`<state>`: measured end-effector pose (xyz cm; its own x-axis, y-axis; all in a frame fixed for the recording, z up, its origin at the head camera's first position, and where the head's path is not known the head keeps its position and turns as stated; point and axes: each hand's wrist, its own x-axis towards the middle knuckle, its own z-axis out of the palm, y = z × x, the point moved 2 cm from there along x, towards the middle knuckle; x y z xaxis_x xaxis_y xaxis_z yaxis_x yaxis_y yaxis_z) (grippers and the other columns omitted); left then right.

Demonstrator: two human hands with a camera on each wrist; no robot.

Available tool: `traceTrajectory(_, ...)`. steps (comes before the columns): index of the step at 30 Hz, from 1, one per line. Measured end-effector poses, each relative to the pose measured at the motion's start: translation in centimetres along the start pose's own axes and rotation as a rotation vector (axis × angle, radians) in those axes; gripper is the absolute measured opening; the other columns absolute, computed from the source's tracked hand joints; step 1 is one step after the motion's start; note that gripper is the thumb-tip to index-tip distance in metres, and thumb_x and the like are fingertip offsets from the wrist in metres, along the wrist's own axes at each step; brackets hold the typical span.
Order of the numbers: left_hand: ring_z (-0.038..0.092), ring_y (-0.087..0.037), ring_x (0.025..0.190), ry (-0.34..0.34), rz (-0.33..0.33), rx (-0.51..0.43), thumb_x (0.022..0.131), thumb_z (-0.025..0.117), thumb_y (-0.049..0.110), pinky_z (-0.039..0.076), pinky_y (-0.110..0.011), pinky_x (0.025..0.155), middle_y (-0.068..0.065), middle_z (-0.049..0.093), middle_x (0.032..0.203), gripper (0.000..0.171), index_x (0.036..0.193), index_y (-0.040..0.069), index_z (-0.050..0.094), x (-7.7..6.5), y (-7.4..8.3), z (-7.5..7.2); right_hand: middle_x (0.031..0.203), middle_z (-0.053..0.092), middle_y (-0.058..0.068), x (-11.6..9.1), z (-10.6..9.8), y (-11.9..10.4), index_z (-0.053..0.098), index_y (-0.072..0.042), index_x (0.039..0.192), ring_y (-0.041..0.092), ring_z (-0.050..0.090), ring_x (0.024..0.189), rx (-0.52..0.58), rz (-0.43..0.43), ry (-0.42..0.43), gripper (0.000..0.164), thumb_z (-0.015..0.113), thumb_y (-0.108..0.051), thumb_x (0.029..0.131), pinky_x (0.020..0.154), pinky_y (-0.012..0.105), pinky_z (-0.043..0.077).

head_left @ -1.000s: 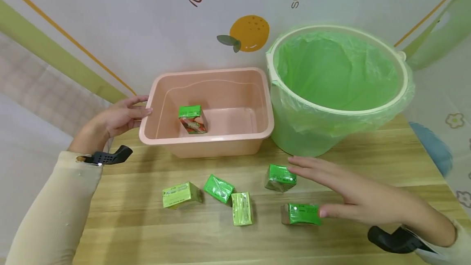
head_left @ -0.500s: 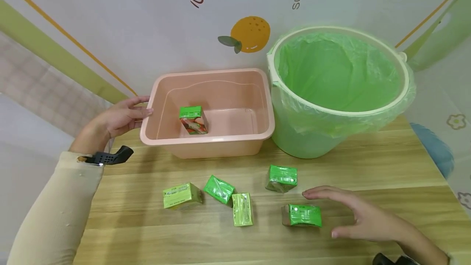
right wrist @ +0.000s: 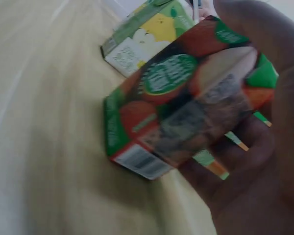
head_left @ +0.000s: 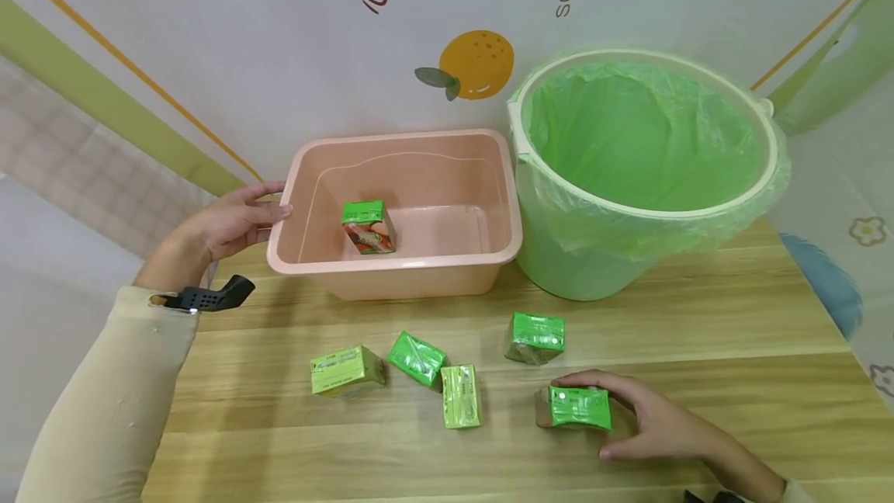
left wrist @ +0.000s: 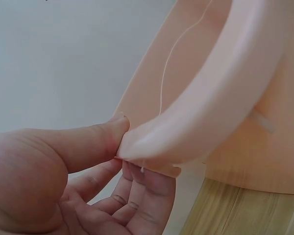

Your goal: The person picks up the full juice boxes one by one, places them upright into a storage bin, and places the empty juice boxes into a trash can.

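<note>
- At the front right of a wood-grain table point(head_left: 244, 441), a green carton point(head_left: 578, 408) with red fruit print on its side is bracketed by a person's right hand point(head_left: 653, 427)
- The right hand is curved wide, its fingers placed along the carton's far side and its thumb kept apart from the near side; whether the carton is touched by the fingers cannot be told
- At the back of the table, the left end of a pink tub point(head_left: 393, 264) is pinched at the rim between the thumb and fingers of the left hand point(head_left: 240, 220)
- A single boxed carton point(head_left: 369, 227) is held inside the tub, toward its left end, and the tub is flanked on the right by a bin point(head_left: 566, 274) lined with a green bag point(head_left: 635, 138)
- For a sound grip, the thumb is best brought flat against the near side, square to the fingers, before any weight is taken
- Pressure is best kept light, as the glossy walls would probably be dented by a hard squeeze
- A straight upward lift would be advised, lest the second green carton point(head_left: 535, 338), just behind, be knocked by the knuckles; the three cartons farther left are well out of the way
</note>
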<state>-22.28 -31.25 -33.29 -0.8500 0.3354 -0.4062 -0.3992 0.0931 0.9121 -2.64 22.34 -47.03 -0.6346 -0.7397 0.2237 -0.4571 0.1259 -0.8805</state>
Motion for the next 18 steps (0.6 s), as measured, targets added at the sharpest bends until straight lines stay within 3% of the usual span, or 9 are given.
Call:
traceTrajectory(10, 0.066, -0.014, 0.088, -0.019, 0.006, -0.003, 0.095, 0.052, 0.003, 0.055, -0.026, 0.076, -0.002, 0.066, 0.100, 0.063, 0.146, 0.004, 0.014, 0.2, 0.1, 0.0, 0.135, 0.048, 0.018, 1.6, 1.9, 1.9, 0.041, 0.004, 0.135, 0.025, 0.047, 0.123, 0.192, -0.063, 0.000, 0.074, 0.077, 0.007, 0.070, 0.100, 0.024, 0.041)
traceTrajectory(12, 0.066, -0.014, 0.088, -0.020, 0.001, -0.014, 0.095, 0.052, 0.003, 0.055, -0.026, 0.077, -0.002, 0.066, 0.100, 0.065, 0.147, 0.004, 0.012, 0.2, 0.1, 0.0, 0.134, 0.050, 0.018, 1.9, 2.1, 2.0, 0.043, 0.004, 0.134, 0.025, 0.048, 0.123, 0.197, -0.076, 0.005, 0.071, 0.076, 0.008, 0.071, 0.100, 0.024, 0.040)
traceTrajectory(18, 0.065, -0.012, 0.087, 0.026, -0.013, 0.072, 0.096, 0.052, 0.007, 0.055, -0.025, 0.077, 0.001, 0.065, 0.101, 0.061, 0.145, 0.005, 0.017, 0.3, 0.0, 0.0, 0.129, 0.053, 0.021, 2.5, 2.4, 1.4, 0.046, 0.007, 0.130, 0.025, 0.051, 0.121, 0.208, -0.117, 0.035, 0.064, 0.071, 0.016, 0.072, 0.099, 0.025, 0.042)
